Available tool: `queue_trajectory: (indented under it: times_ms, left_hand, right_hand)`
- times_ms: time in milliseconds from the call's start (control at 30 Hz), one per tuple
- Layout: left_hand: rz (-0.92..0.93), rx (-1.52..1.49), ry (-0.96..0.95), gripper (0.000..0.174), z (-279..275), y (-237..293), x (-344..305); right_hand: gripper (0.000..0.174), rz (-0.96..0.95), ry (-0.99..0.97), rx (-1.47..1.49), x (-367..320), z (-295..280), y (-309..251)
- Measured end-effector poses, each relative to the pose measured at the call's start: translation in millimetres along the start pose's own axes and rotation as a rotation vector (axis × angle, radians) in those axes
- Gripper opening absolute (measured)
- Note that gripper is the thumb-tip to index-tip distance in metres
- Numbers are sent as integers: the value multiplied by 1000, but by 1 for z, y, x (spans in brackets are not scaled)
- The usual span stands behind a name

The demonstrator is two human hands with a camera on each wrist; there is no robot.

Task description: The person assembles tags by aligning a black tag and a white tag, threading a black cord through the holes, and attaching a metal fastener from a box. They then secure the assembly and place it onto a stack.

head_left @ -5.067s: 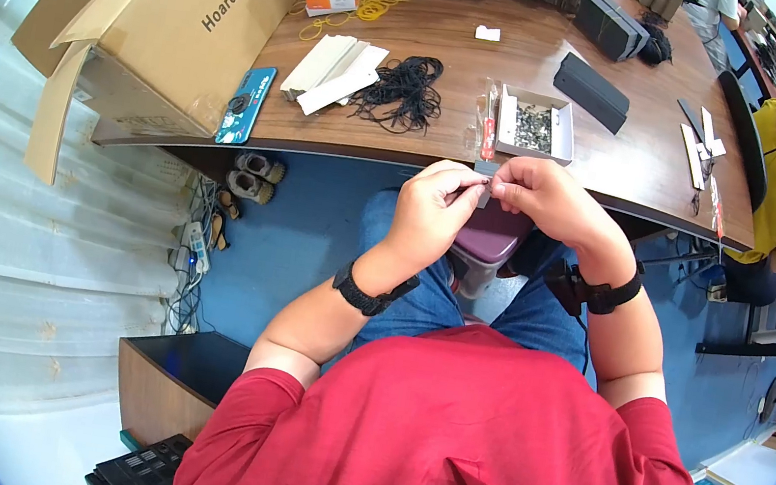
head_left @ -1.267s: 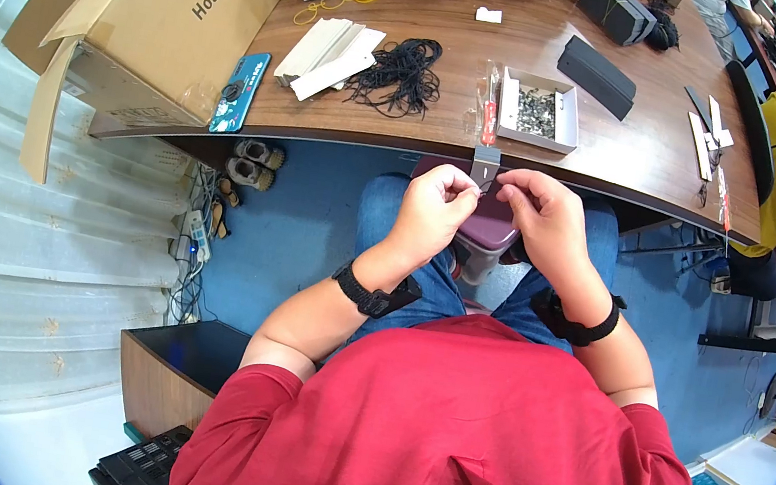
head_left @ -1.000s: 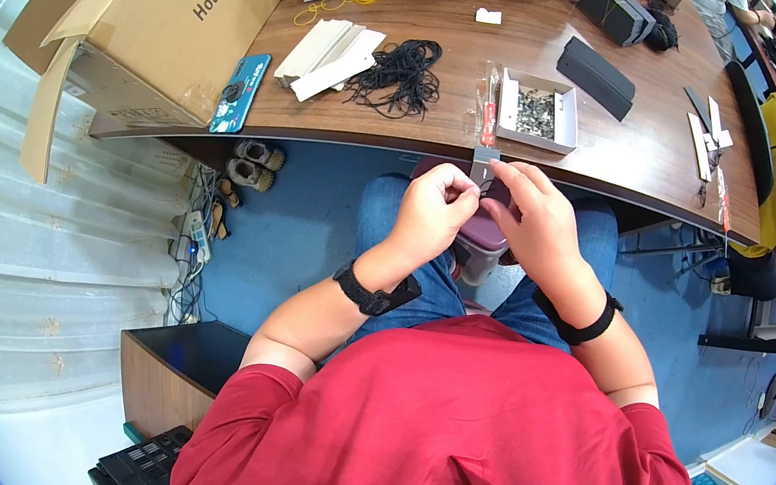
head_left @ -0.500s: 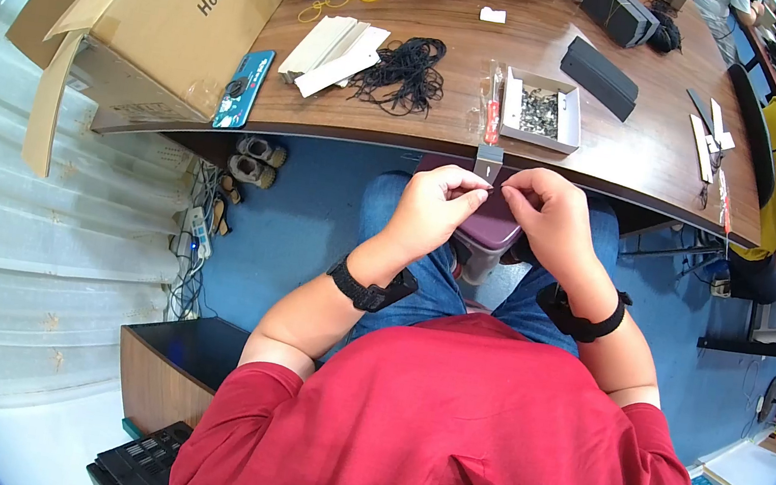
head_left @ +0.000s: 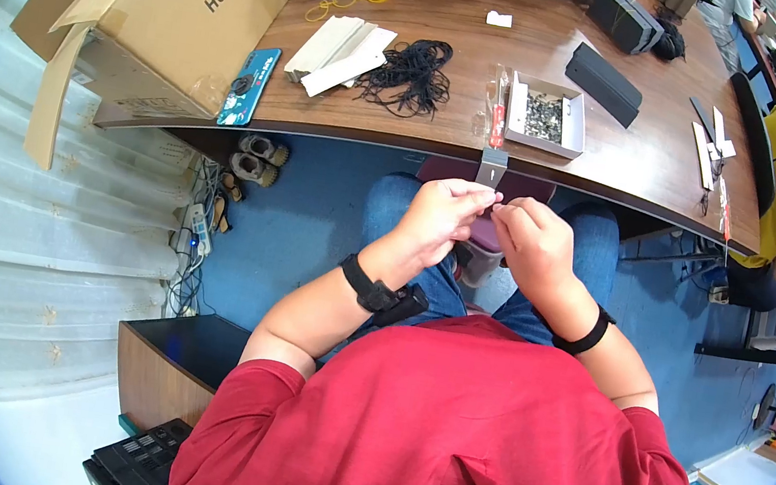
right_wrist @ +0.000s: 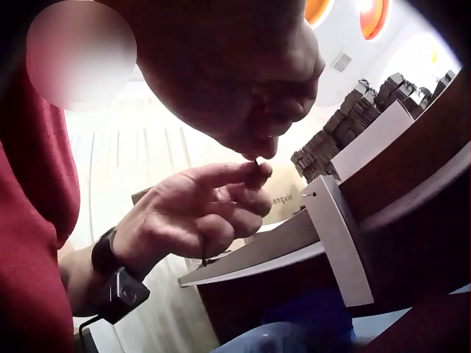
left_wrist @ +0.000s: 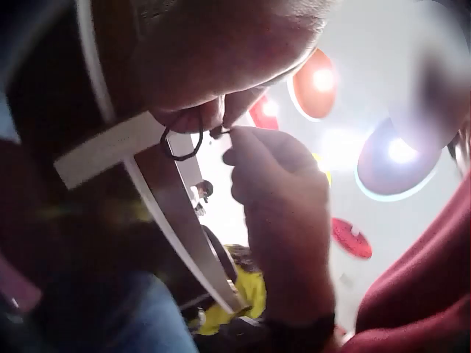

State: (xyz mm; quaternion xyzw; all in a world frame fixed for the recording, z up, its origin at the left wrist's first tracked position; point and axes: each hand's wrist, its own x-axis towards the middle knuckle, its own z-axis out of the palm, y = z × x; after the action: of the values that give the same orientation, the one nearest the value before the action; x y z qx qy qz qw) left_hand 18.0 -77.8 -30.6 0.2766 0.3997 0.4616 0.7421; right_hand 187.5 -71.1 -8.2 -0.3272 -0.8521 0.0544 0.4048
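My left hand (head_left: 443, 219) and right hand (head_left: 538, 249) meet fingertip to fingertip above my lap, just in front of the table edge. A thin black cord (left_wrist: 182, 159) forms a small loop below the left fingers in the left wrist view. Left thumb and finger pinch it. The right thumb and finger pinch a tiny dark piece at the same spot, seemingly the cord's end, mostly hidden by the fingertips. Just beyond the hands, a grey block (head_left: 491, 170) juts from the table edge; in the right wrist view a small metal pin (right_wrist: 310, 194) sticks out of it.
On the table (head_left: 278, 108) stand a white box (head_left: 575, 148) of small metal parts, a pile of black cords (head_left: 422, 74), white strips (head_left: 335, 52), a dark grey long box (head_left: 605, 83) and a large carton (head_left: 180, 25). A purple-lidded bin (head_left: 486, 236) is below the hands.
Half a second ago the fingertips were slightly apart; now they meet, a little nearer my body. The right fingers, more stretched one second ago, are curled in. The head view has shifted slightly.
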Motion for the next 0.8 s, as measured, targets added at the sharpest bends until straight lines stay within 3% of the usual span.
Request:
queue_trajectory:
  times_ms: [67, 100, 200, 300, 367, 467, 600, 633, 800]
  left_hand:
    - [164, 380, 105, 11, 13, 2, -9]
    - [445, 547, 56, 10, -2, -13, 4]
    - [467, 644, 6, 9, -5, -10, 5]
    - [282, 590, -38, 9, -3, -1, 0]
    - [277, 520, -38, 10, -3, 1, 1]
    - [392, 660, 24, 9, 0, -1, -1]
    - [732, 1015, 81, 7, 13, 6, -13]
    - [794, 984, 87, 6, 14, 3, -13]
    - [722, 774, 40, 7, 20, 6, -18]
  right_hand:
    - [12, -16, 4, 2, 3, -1, 4]
    - [12, -15, 2, 4, 4, -2, 8]
    - [13, 38, -17, 73, 5, -2, 14]
    - [13, 133, -77, 208, 6, -3, 14]
    - [11, 178, -105, 257, 8, -7, 13]
    - [7, 461, -244, 393, 11, -14, 3]
    - [10, 938, -339, 1082, 7, -9, 20]
    - [11, 1015, -366, 1223, 7, -9, 24]
    - [15, 1186, -528, 1673, 7, -15, 37]
